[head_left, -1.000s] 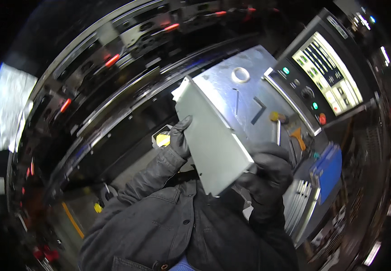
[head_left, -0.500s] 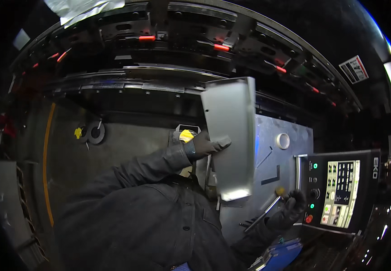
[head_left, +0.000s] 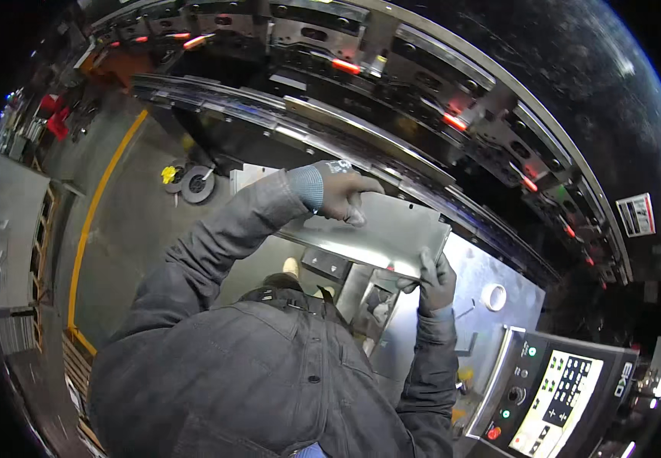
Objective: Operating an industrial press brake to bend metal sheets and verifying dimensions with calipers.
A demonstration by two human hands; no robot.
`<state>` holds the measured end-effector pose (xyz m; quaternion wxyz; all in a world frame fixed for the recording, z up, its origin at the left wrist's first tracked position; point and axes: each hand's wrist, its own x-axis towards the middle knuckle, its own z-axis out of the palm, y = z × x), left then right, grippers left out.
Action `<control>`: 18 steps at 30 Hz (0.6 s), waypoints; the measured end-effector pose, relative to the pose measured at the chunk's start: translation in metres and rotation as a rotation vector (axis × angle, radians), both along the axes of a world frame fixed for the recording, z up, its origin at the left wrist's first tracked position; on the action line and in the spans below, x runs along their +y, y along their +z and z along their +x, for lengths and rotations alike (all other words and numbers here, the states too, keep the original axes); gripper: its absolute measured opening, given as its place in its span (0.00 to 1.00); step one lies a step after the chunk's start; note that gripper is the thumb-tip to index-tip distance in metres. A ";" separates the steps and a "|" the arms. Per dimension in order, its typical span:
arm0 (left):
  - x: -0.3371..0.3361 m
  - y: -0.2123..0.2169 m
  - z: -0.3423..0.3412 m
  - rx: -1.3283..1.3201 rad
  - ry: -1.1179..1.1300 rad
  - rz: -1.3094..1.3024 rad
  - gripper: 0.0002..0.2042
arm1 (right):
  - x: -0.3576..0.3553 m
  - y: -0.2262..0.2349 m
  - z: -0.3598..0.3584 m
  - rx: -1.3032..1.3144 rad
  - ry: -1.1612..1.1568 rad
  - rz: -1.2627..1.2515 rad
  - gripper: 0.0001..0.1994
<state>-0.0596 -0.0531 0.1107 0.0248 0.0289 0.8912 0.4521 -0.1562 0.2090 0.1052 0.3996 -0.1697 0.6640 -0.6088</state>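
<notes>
A flat grey sheet metal panel (head_left: 391, 233) with bent edges lies crosswise in front of my chest, in front of the long machine bed. My gloved left hand (head_left: 338, 197) grips its far edge, thumb lying on the top face. With fingers and thumb pinched together, my gloved right hand (head_left: 436, 281) holds the panel's right end at the near corner. A small dark hole shows close to the far edge. The panel's left part is partly hidden behind my left forearm.
Beyond the panel runs a press brake's lower beam (head_left: 330, 137), with red-lit clamps (head_left: 345, 66) above. At right are a steel table (head_left: 525, 286) bearing a tape roll (head_left: 494, 297), and a lit control panel (head_left: 552, 397). A foot pedal box (head_left: 326, 263) sits below.
The panel has turned from upright to crosswise and moved left. My right hand has come up from the table side and taken hold of its right end. The view has also swung round.
</notes>
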 end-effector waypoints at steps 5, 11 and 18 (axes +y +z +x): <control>-0.067 -0.018 0.039 0.697 0.653 -0.692 0.27 | -0.030 -0.059 -0.022 -0.060 -0.333 -0.197 0.07; -0.104 -0.065 0.074 0.108 0.904 0.759 0.24 | -0.056 -0.066 -0.050 -0.123 -0.406 -0.219 0.10; -0.114 -0.107 0.019 0.002 1.006 1.045 0.19 | -0.089 -0.116 -0.115 -0.124 -0.378 -0.157 0.12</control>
